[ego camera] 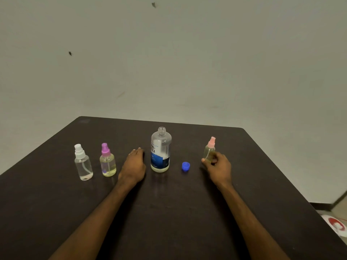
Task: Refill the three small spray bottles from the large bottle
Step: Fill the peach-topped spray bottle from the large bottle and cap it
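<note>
Two hands over our dark table [169, 212]: left hand [134, 164] flat, fingers straight, holds nothing; purple-capped small clear bottle [107, 162] and white-capped small clear bottle [83, 164] stand at its 9 o'clock. Blue plastic cap [185, 166] lies at 3 o'clock of the tall clear blue-labelled bottle [161, 150], uncapped for pouring. Right hand [218, 166] curls round the pink-capped spray bottle [210, 150], prob. steadying it.

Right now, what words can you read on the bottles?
"re-" over "nu": big letters on the white label of the tall clear plastic bottle.
Small print on its blue band: too blurred to read.
No words on the small clear white-capped spray bottle, purple-capped spray bottle or pink-capped spray bottle.
</note>
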Demonstrator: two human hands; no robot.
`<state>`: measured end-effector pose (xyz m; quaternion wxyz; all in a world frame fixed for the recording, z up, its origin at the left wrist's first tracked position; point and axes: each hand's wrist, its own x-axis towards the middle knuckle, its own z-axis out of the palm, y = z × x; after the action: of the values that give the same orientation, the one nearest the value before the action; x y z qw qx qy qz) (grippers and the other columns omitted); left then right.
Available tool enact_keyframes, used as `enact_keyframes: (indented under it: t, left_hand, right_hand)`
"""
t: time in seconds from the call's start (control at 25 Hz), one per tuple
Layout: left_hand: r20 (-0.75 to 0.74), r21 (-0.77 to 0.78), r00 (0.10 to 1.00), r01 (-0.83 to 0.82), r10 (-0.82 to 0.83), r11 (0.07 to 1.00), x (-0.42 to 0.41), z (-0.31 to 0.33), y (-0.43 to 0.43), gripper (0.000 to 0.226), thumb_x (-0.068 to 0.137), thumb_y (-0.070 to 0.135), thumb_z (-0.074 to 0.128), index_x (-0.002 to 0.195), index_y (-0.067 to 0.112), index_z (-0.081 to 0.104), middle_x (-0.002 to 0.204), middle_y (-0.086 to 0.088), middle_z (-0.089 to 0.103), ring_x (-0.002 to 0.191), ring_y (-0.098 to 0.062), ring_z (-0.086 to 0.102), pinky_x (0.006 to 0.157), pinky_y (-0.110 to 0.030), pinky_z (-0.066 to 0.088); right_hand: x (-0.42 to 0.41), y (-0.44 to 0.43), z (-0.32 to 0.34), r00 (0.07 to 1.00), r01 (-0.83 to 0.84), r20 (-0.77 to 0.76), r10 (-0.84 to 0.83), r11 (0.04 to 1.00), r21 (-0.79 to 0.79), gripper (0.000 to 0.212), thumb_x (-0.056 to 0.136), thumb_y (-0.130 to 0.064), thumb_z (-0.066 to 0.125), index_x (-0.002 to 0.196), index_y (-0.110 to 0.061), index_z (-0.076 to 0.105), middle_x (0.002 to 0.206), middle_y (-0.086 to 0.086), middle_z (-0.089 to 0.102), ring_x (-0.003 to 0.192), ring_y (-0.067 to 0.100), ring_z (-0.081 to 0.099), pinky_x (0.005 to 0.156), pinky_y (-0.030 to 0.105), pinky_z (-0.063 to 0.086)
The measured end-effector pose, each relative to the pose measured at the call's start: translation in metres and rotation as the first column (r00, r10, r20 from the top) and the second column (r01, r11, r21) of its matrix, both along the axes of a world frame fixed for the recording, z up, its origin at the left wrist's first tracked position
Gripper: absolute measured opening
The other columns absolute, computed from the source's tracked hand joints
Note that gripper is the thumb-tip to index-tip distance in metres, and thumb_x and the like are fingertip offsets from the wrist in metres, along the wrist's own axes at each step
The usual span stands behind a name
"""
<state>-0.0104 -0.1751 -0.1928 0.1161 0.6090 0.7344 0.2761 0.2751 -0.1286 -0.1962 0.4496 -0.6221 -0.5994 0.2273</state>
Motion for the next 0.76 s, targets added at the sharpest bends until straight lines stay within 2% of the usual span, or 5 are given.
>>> enact_keyframes:
  t: [0.24, 0.36, 0.44, 0.56, 0.76]
  left_hand:
    - [0.091, 0.104, 0.996, 0.003, -0.013, 0.995, 0.007, -0.003, -0.067, 0.053, 0.096, -0.005, 0.044, 0.148, 0.004, 0.038, 0.150, -0.015, 0.045, 0.141, -0.025, 0.041, 0.117, -0.034, 0.032]
    - [0.223, 0.241, 0.973, 0.000, -0.055, 0.971, 0.010, -0.004, -0.103, 0.037, 0.102, 0.011, 0.049, 0.139, 0.014, 0.050, 0.137, -0.003, 0.058, 0.123, -0.012, 0.057, 0.106, -0.030, 0.046]
    - [0.421, 0.307, 0.896, 0.007, -0.142, 0.952, 0.009, 0.000, -0.117, 0.025, 0.102, 0.020, 0.052, 0.126, 0.021, 0.058, 0.121, 0.006, 0.067, 0.106, -0.004, 0.064, 0.096, -0.031, 0.053]
    - [0.653, 0.332, 0.715, 0.026, -0.250, 0.943, 0.008, 0.007, -0.126, 0.025, 0.097, 0.032, 0.053, 0.119, 0.022, 0.063, 0.110, 0.004, 0.073, 0.100, -0.011, 0.070, 0.087, -0.040, 0.059]
    - [0.751, 0.365, 0.588, 0.010, -0.301, 0.931, 0.007, 0.010, -0.127, 0.036, 0.087, 0.027, 0.067, 0.122, 0.017, 0.063, 0.116, 0.003, 0.073, 0.110, -0.012, 0.069, 0.090, -0.028, 0.057]
  right_hand:
    - [-0.007, -0.068, 0.004, 0.990, -0.097, -0.097, 0.100, 0.994, 0.041, 0.036, 0.083, -0.028, 0.076, 0.115, -0.024, 0.062, 0.108, -0.005, 0.064, 0.090, 0.004, 0.063, 0.077, 0.020, 0.052]
    - [-0.025, -0.101, 0.016, 0.937, -0.257, -0.219, 0.273, 0.961, 0.099, 0.046, 0.082, -0.029, 0.076, 0.122, -0.032, 0.055, 0.109, -0.014, 0.065, 0.097, 0.000, 0.063, 0.081, 0.021, 0.054]
    - [-0.047, -0.116, 0.022, 0.884, -0.404, -0.215, 0.415, 0.910, 0.096, 0.056, 0.081, -0.029, 0.078, 0.129, -0.032, 0.049, 0.111, -0.013, 0.065, 0.097, 0.003, 0.065, 0.080, 0.025, 0.056]
    - [-0.091, -0.126, 0.025, 0.794, -0.573, -0.175, 0.582, 0.813, 0.104, 0.061, 0.079, -0.027, 0.080, 0.131, -0.026, 0.049, 0.106, -0.009, 0.069, 0.093, 0.009, 0.067, 0.078, 0.030, 0.056]
    - [-0.133, -0.113, 0.024, 0.684, -0.714, -0.123, 0.719, 0.694, 0.093, 0.058, 0.076, -0.022, 0.082, 0.126, -0.025, 0.052, 0.100, -0.013, 0.070, 0.089, 0.008, 0.067, 0.072, 0.021, 0.053]
